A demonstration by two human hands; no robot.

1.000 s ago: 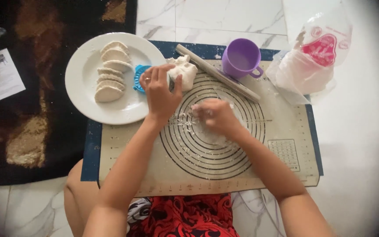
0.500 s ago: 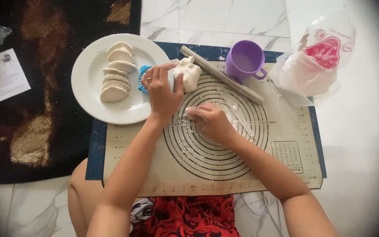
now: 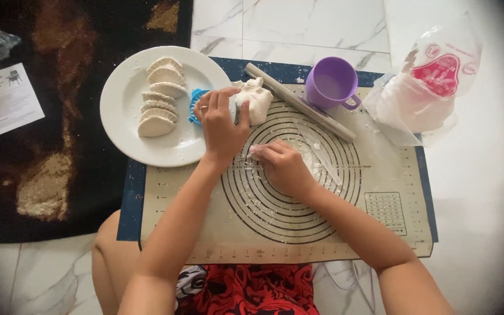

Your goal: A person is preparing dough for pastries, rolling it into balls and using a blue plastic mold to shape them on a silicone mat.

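Marble floor, pastry mat (image 3: pixel 380 175). I log: left hand (image 3: pixel 220 122) stays gripping dough lump (image 3: pixel 256 100) beside plate (image 3: pixel 123 116); right hand (image 3: pixel 284 166), curled over a dough piece, has slid leftward along the mat.

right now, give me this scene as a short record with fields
left hand: on the dough lump, beside a blue press
right hand: fingers curled, pressing on the floured mat
plate: white, row of folded dumplings
rolling pin: lies slantwise at the mat's top
cup: purple, past the pin
bag: clear, flour inside, right of the mat
leaflet: on the dark rug
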